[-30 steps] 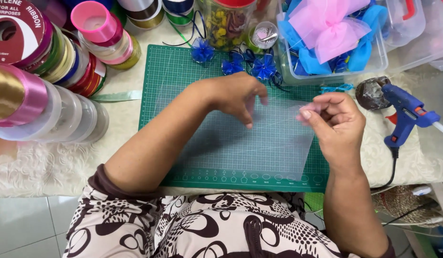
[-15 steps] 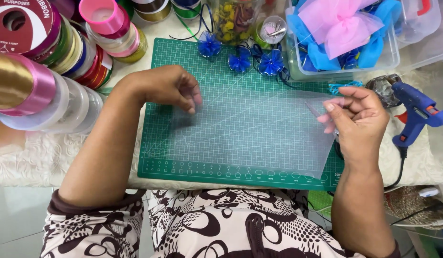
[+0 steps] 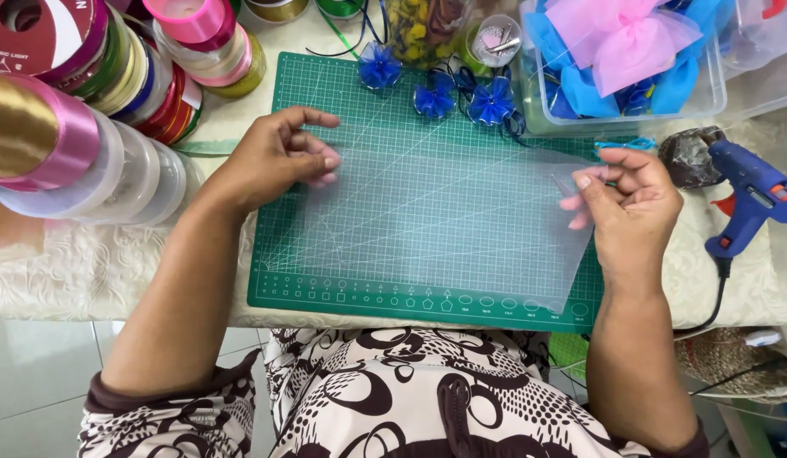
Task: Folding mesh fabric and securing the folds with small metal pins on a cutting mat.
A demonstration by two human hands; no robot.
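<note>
Over green cutting mat (image 3: 427,127), left hand (image 3: 279,157) and right hand (image 3: 627,199) pinch sheer fabric sheet (image 3: 436,225).

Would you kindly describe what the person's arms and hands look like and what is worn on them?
Both hands, left hand and right hand, are bare, with no gloves, rings or watch visible. The forearms are uncovered; dark maroon sleeve cuffs sit above the elbows, over a black-and-white patterned garment.

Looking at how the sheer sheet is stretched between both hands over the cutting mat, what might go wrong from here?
The sheer sheet is held only by fingertip pinches of the left hand and right hand; it could slip loose or wrinkle. Three blue organza flowers lie at the far edge of the green cutting mat, so the sheet's far edge might sweep them. The blue glue gun rests close to the right hand and could be knocked.
</note>
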